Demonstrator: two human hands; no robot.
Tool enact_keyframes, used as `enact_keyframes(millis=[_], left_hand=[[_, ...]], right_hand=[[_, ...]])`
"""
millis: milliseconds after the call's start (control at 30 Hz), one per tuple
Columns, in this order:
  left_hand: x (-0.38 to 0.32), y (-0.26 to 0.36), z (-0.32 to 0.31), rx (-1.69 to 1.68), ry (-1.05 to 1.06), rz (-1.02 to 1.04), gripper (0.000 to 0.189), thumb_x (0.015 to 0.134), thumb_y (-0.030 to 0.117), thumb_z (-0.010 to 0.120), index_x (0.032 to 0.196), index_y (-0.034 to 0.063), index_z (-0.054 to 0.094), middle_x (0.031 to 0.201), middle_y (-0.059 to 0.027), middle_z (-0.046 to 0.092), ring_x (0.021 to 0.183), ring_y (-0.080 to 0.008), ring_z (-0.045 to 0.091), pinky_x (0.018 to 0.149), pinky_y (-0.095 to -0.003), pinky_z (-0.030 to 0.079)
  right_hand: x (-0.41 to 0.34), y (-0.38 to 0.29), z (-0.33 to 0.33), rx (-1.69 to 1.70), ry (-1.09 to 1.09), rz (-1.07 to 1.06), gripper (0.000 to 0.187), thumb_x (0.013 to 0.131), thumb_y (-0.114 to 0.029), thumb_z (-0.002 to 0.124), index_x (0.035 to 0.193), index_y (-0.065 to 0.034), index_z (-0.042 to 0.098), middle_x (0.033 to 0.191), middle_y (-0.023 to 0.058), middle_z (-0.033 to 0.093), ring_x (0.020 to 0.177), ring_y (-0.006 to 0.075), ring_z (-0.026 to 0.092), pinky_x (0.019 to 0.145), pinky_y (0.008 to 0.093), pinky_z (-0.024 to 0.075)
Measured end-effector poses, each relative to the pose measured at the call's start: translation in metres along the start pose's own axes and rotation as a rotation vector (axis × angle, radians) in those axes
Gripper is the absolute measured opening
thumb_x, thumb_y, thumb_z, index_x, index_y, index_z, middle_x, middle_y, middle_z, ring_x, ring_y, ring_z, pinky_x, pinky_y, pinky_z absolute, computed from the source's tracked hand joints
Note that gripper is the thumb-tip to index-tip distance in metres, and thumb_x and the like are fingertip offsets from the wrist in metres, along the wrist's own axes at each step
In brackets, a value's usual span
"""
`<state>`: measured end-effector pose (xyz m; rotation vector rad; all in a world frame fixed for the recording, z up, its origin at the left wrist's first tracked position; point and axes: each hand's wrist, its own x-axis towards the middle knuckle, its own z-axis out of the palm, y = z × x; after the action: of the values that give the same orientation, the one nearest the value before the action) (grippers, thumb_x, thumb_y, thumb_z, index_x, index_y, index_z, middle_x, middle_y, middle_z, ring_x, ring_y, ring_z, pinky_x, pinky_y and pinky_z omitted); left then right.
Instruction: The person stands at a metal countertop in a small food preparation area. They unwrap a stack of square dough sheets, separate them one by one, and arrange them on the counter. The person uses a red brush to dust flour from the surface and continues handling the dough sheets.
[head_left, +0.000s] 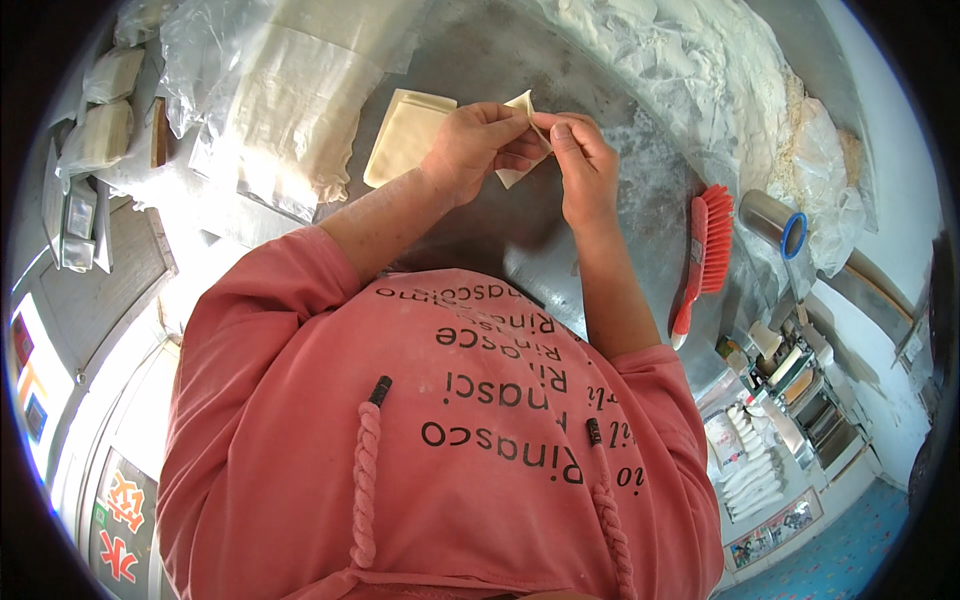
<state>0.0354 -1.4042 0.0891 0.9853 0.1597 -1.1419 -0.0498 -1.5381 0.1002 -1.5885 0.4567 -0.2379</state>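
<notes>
Both hands meet above the metal worktop (465, 232), holding a small pale piece of square-cut dough sheet (515, 177) up off the surface. My left hand (474, 146) has its fingers wrapped around the dough's left side, covering much of it. At the upper right edge, the thumb and forefinger of my right hand (589, 169) pinch the dough. Whether it is one sheet or several layers, I cannot tell. Just left of my left hand lies a stack of square dough sheets (405, 146), its right part hidden behind that hand.
Plastic-covered dough sheets (292, 112) lie to the left, with bagged stacks (105, 139) beyond. A red bench brush (706, 259) and a metal cup with a blue rim (765, 217) lie at right. Flour-dusted plastic sheeting (690, 67) spreads along the upper right.
</notes>
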Motion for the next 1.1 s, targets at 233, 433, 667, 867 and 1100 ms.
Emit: enact_keyframes(millis=[233,433,667,867,1100], left_hand=[[0.004,0.002,-0.003,0.123,0.047,-0.002,0.018,0.092,0.017,0.056,0.094,-0.0013,0.059,0.084,-0.0075,0.064,0.072,-0.0129,0.062,0.065,-0.0244,0.051],[0.005,0.003,-0.002,0.278,0.077,0.055,0.016,0.091,0.013,0.055,0.096,-0.0022,0.06,0.084,-0.0082,0.064,0.07,-0.0132,0.062,0.065,-0.0253,0.051],[-0.003,-0.006,0.001,0.469,0.159,0.189,0.019,0.092,0.01,0.054,0.104,-0.0031,0.058,0.087,-0.0083,0.065,0.076,-0.0134,0.063,0.065,-0.0262,0.052],[-0.058,0.009,-0.025,1.38,0.48,0.773,0.023,0.079,0.012,0.066,0.101,0.0053,0.061,0.089,-0.0124,0.061,0.075,-0.0288,0.062,0.067,-0.0348,0.05],[-0.068,0.01,-0.065,1.544,0.702,0.632,0.029,0.074,0.018,0.067,0.1,0.0076,0.058,0.101,-0.0109,0.055,0.098,-0.0319,0.052,0.086,-0.0429,0.041]], right_hand=[[0.0,0.003,0.0,0.115,0.007,0.157,0.016,0.092,-0.008,0.053,0.097,0.0007,0.066,0.087,0.0031,0.064,0.077,0.0075,0.054,0.071,0.0214,0.0437],[0.003,-0.001,0.001,0.082,0.042,0.156,0.016,0.091,-0.009,0.054,0.099,0.0,0.065,0.084,0.0027,0.064,0.074,0.0068,0.055,0.068,0.0214,0.0444],[-0.004,0.013,-0.012,0.05,0.024,0.197,0.032,0.087,-0.017,0.061,0.115,-0.004,0.057,0.099,0.0059,0.062,0.089,0.0124,0.055,0.078,0.0282,0.0441],[-0.007,0.014,-0.007,-0.823,0.034,0.076,0.04,0.08,-0.022,0.067,0.112,-0.0054,0.05,0.095,0.0114,0.057,0.092,0.0306,0.055,0.079,0.0434,0.0444],[0.006,0.005,0.003,-0.872,-0.062,0.211,0.032,0.082,-0.015,0.06,0.111,-0.006,0.049,0.096,0.0151,0.061,0.095,0.0332,0.057,0.08,0.0434,0.0446]])
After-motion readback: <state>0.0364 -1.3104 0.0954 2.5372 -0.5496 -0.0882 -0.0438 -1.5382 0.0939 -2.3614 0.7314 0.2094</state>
